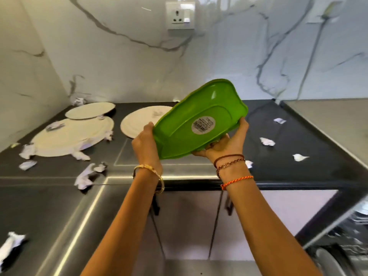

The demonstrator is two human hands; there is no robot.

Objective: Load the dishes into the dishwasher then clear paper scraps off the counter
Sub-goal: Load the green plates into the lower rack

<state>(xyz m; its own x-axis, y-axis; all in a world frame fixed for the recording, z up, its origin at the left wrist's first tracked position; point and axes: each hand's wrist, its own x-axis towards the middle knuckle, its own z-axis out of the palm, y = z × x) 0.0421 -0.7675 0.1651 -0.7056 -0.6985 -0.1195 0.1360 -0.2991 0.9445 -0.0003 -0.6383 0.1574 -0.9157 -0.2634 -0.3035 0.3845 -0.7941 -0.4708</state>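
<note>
Tray (191,124), bright green plastic, is what we are holding up above the dark desk (298,148), tilted so its underside and a round label are facing us. Our left hand (146,141) is curling closed around its left rim, and our right hand (229,142) is cupping the lower right edge with fingers wrapped over the lip. So the tray is clear of the desk, between both hands, in front of the marble wall.

Behind it, three pale plates (71,136) are lying on the desk: two overlapping at the left, one just beside our left hand. Crumpled paper scraps (84,176) are scattered around them, some touching the plates, with more to the right. At the lower right, the open dishwasher (338,246) is showing its rack, blurred.

We judge loading is under way. To do it well, we are thinking of keeping both hands firm on the rims, swinging the tray right and down, and standing it on edge in the rack, clear of the dishes already there.
</note>
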